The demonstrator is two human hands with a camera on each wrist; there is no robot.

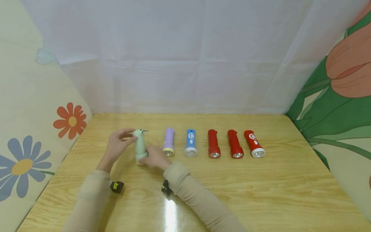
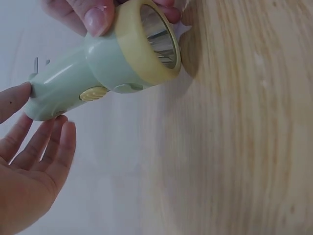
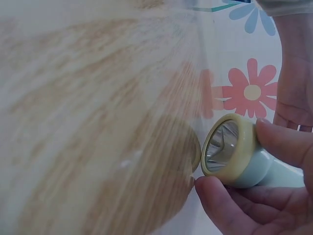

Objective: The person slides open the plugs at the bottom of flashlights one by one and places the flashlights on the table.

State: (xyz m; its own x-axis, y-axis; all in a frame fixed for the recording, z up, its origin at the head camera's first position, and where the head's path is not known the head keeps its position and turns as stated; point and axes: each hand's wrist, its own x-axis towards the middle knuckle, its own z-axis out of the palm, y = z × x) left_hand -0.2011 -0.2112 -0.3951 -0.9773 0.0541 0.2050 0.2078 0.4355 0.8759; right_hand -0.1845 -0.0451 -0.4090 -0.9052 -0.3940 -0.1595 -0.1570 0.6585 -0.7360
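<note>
A light green flashlight (image 1: 140,144) with a pale yellow rim and a yellow switch (image 2: 93,93) is held by both hands. My left hand (image 1: 116,145) pinches its tail end between thumb and fingertips. At the lamp end, my right hand (image 1: 156,157) grips the head with thumb and fingers. Thin prongs (image 2: 35,65) stick out from the tail. In the right wrist view the lamp face (image 3: 222,146) is tilted close to the table; whether it touches cannot be told.
To the right stand in a row a purple flashlight (image 1: 169,141), a blue flashlight (image 1: 191,143), two plain red flashlights (image 1: 213,143) and a red flashlight with a white rim (image 1: 254,143). All lie on the wooden table (image 1: 246,193). A white cloth (image 1: 185,64) hangs behind.
</note>
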